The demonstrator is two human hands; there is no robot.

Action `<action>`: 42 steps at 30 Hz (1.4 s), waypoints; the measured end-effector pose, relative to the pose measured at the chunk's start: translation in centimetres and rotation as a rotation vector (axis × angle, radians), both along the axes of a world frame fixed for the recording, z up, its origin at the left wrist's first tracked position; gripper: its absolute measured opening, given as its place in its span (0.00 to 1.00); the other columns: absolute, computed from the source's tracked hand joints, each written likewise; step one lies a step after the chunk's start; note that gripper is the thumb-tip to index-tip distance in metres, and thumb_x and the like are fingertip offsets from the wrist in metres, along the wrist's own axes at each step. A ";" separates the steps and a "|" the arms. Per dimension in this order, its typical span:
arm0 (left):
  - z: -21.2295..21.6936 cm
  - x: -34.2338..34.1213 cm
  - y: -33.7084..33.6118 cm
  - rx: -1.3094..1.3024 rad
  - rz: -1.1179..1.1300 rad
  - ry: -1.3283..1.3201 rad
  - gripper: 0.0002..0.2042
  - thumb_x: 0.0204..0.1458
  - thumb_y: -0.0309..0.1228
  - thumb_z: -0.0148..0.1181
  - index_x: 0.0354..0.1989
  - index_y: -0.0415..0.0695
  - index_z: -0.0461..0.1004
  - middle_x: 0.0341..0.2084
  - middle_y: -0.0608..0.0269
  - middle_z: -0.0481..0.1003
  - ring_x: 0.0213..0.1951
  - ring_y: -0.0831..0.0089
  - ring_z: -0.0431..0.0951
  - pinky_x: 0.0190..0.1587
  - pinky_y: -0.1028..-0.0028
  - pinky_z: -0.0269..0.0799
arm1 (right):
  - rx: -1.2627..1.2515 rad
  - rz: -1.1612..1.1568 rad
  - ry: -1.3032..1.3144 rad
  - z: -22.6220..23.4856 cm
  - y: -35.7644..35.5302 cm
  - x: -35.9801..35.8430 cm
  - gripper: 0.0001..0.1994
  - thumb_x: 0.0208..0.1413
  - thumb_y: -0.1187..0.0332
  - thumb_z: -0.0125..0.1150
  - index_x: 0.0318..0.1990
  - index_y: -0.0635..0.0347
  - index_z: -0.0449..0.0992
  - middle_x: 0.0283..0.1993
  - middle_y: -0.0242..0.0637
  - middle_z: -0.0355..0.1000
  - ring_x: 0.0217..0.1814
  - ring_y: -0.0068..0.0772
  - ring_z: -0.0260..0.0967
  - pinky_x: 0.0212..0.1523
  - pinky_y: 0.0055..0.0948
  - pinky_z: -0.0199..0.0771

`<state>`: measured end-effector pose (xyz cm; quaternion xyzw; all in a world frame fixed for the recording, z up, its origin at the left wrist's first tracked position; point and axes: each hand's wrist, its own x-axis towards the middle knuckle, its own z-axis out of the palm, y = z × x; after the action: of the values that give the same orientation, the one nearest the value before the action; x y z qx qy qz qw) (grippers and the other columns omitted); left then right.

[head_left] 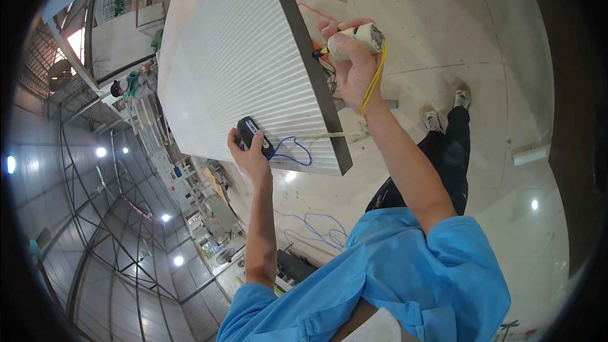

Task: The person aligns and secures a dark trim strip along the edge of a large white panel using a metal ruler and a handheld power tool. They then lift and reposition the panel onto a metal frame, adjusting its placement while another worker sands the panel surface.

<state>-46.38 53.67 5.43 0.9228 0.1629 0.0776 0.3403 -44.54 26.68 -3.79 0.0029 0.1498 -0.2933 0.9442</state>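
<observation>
My left hand is closed round a small black handheld device, above the near end of a white ribbed panel. A blue cord loops from the device over the panel. Beyond the panel's dark edge, my right hand grips a pale cylinder with a rough grey end and a black tip pointing toward the panel. Yellow wires hang from the cylinder along my wrist. Orange and dark wires partly show behind my right fingers. The exact kind of both held things is unclear.
A pale cord crosses the panel's edge near my right forearm. Blue cable lies in loops on the tiled floor. Another person is at the far left, near machines and benches. A white block lies on the floor at right.
</observation>
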 end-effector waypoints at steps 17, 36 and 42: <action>0.2 0.0 -0.1 0.014 -0.042 -0.014 0.35 0.50 0.30 0.70 0.67 0.37 0.62 0.53 0.53 0.69 0.51 0.66 0.72 0.57 0.69 0.69 | -0.050 0.028 0.010 0.3 -0.1 -3.3 0.11 0.54 0.79 0.59 0.44 0.58 0.70 0.41 0.41 0.77 0.58 0.43 0.74 0.66 0.41 0.68; 0.4 -0.2 -0.1 0.020 -0.096 -0.012 0.34 0.51 0.31 0.69 0.66 0.35 0.62 0.54 0.51 0.69 0.51 0.66 0.72 0.57 0.70 0.68 | -0.111 0.017 -0.013 -0.3 0.7 -7.4 0.13 0.52 0.76 0.58 0.46 0.58 0.71 0.42 0.44 0.76 0.59 0.46 0.73 0.71 0.49 0.63; 0.4 -0.1 0.0 0.014 -0.110 -0.018 0.34 0.51 0.31 0.70 0.66 0.36 0.62 0.52 0.52 0.71 0.49 0.67 0.73 0.56 0.70 0.68 | -0.046 0.040 -0.015 0.1 1.6 -7.7 0.13 0.53 0.80 0.57 0.45 0.56 0.70 0.42 0.42 0.77 0.59 0.43 0.74 0.72 0.49 0.63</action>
<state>-46.45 53.62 5.83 0.9320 0.1084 0.0685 0.3390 -52.27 28.28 -3.68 -0.0197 0.1357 -0.2777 0.9508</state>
